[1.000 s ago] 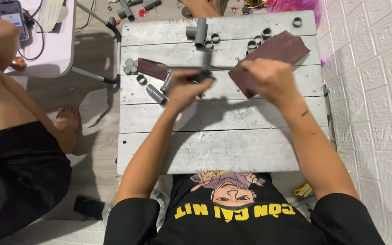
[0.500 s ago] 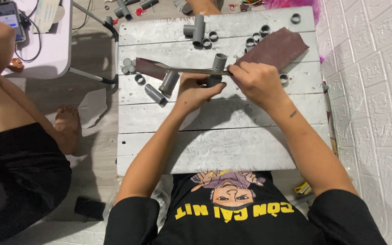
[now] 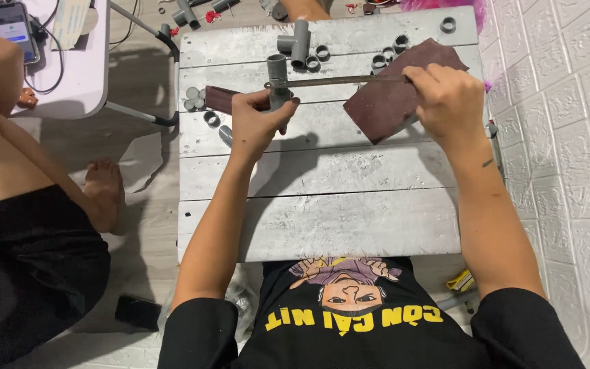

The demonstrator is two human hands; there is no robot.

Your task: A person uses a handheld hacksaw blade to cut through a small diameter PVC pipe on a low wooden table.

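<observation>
Left hand (image 3: 257,123), fingers clamped on grey pipe fitting (image 3: 278,72), near counter (image 3: 322,225) far-left corner. Right hand (image 3: 448,102), fingers clamped on thin file (image 3: 336,81) laid across fitting. Brown sandpaper sheet (image 3: 384,102) beneath.

Whitewashed wooden plank surface (image 3: 329,219) carries everything. Grey plastic pipe piece (image 3: 278,78) in left hand (image 3: 257,123), left of centre; long thin metal file (image 3: 339,80) runs right from it to right hand (image 3: 448,102). Brown sandpaper sheet (image 3: 384,102) under right hand. Grey plastic tee fitting (image 3: 297,41) behind pipe, grey pipe rings (image 3: 196,99) at left edge.
</observation>
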